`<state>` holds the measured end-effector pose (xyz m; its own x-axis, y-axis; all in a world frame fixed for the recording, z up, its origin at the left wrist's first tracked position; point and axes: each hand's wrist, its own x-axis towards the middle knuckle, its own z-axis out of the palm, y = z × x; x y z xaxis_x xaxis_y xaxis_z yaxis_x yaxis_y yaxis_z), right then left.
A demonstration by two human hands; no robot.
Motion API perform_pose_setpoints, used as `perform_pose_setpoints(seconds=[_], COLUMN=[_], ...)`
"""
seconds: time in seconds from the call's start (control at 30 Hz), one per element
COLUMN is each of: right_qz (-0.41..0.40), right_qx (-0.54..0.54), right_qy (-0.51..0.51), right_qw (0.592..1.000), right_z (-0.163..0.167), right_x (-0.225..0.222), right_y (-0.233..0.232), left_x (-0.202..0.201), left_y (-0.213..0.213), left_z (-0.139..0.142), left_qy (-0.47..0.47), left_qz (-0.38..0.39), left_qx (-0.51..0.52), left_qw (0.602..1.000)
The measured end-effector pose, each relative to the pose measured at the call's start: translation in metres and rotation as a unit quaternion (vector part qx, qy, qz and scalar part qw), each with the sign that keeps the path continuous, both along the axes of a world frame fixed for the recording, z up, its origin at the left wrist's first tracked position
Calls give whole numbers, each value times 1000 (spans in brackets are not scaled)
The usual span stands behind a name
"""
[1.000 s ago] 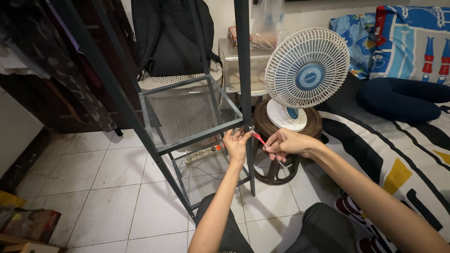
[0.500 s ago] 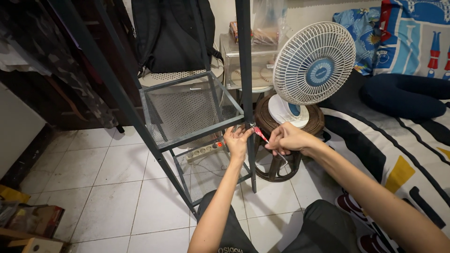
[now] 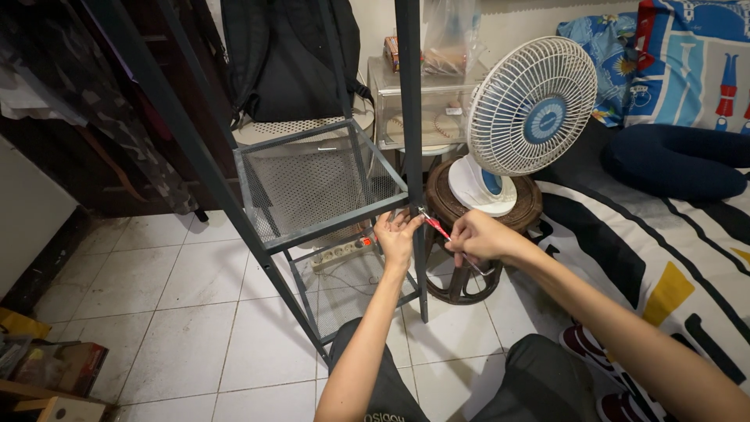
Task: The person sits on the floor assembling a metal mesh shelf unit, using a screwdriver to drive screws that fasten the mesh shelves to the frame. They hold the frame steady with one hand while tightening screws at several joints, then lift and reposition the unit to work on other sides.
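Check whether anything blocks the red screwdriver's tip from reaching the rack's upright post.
Nothing visible does. The right hand holds the red screwdriver with its tip already at the dark upright post, while the left hand sits beside that joint, not across the tip's path.

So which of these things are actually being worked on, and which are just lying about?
In use:
- left hand on the rack's post
- right hand holding the screwdriver
- mesh shelf

Lying about:
- fan
- stool
- power strip
- backpack
- neck pillow
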<state>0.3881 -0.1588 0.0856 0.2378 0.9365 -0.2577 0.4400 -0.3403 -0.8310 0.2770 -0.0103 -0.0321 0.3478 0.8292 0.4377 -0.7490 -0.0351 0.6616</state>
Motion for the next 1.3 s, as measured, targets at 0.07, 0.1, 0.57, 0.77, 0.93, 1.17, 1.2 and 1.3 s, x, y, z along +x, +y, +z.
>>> perform_pose_setpoints(seconds=[0.07,0.1,0.57,0.77,0.93,1.17,1.2,1.3], right_qz=[15,31,-23,36,20,-54,-42,-8], right_qx=[4,4,25,48,47,28,45,73], right_qy=[12,30,20,25,110,47,9,-58], right_qw=[1000,999,999,998,993,997,998,996], right_z=[-7,-9,-8,-24,-19,-2,-3,-7], right_x=[2,4,-6,-1,-1,-15,-15,-14], right_y=[2,4,-5,1,-5,-11,-11,-9], left_x=[0,0,-2,1,2,-1,0,3], left_y=[-1,-1,-3,-1,-1,-3,-4,-4], left_z=[0,0,2,-2,-3,0,-1,-3], left_qy=[-7,-4,12,17,-5,15,18,16], left_qz=[-7,-8,-1,17,0,5,15,28], left_qx=[-9,-10,-14,-4,-14,-12,-10,-14], left_qw=[1000,1000,1000,1000,1000,1000,1000,999])
